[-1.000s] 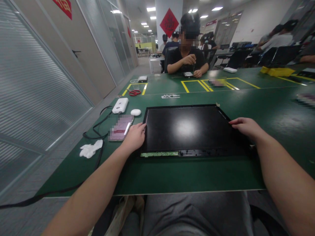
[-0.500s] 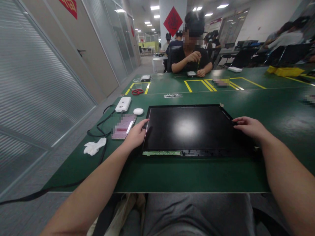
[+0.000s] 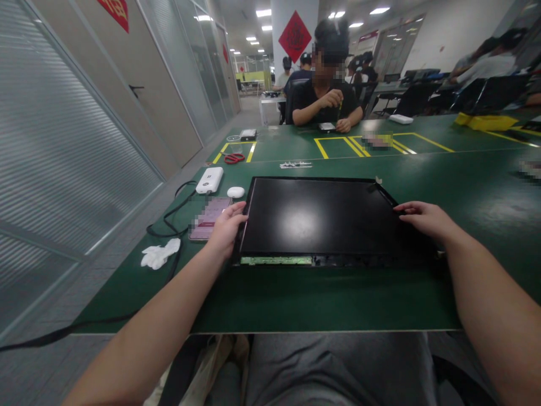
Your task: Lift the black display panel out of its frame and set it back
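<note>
A black LCD panel (image 3: 329,225) in a thin dark frame lies before me, with a strip of green circuit board (image 3: 274,260) along the left part of its near edge. My left hand (image 3: 228,228) grips the panel's left edge, thumb on top and fingers beside it. That side looks slightly raised. On the right edge, the thumb and fingers of my right hand (image 3: 425,219) are pinched together on the frame. Small pale tabs stick out at the far right and near right corners.
Left of the panel lie a phone (image 3: 205,223), a white earbud case (image 3: 235,192), a white power bank (image 3: 210,180) with a black cable, and crumpled tissue (image 3: 160,254). Farther off are red-handled scissors (image 3: 234,158) and small white strips (image 3: 296,165). Across the green table (image 3: 321,307) a person works on a small device.
My left hand and the panel's left side have shifted left, and that side seems to have risen. The glare on the screen has slid left. My right hand keeps its hold.
</note>
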